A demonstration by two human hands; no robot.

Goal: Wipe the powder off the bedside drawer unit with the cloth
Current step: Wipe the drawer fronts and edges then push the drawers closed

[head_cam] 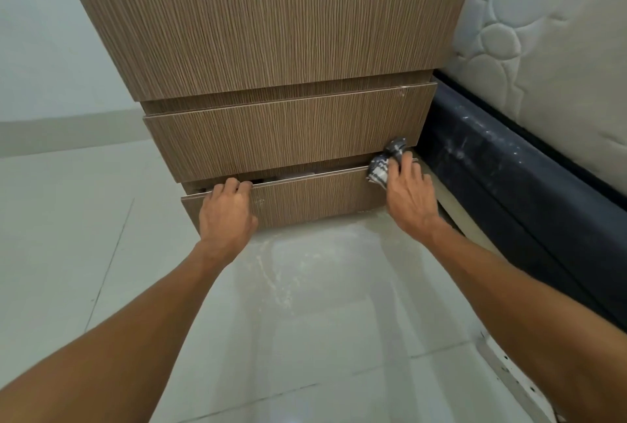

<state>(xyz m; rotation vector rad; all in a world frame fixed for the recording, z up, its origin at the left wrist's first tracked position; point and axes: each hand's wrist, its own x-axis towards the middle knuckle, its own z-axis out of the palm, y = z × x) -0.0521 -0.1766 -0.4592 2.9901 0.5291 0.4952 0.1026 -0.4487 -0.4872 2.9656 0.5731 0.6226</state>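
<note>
The brown wood-grain bedside drawer unit [271,32] stands ahead of me with its drawers stepped outward. Its bottom drawer [312,200] is pulled out slightly. My left hand [225,210] grips the top edge of that drawer's front, fingers hooked over it. My right hand [409,193] holds a dark blue and white patterned cloth [385,165] against the drawer's top right corner. A faint white smear of powder [259,202] shows on the drawer front beside my left hand.
White powder dusts the pale tiled floor [298,273] in front of the unit. A dark blue bed base [509,178], also speckled with powder, and a white quilted mattress [549,49] run along the right. A pale wall is on the left.
</note>
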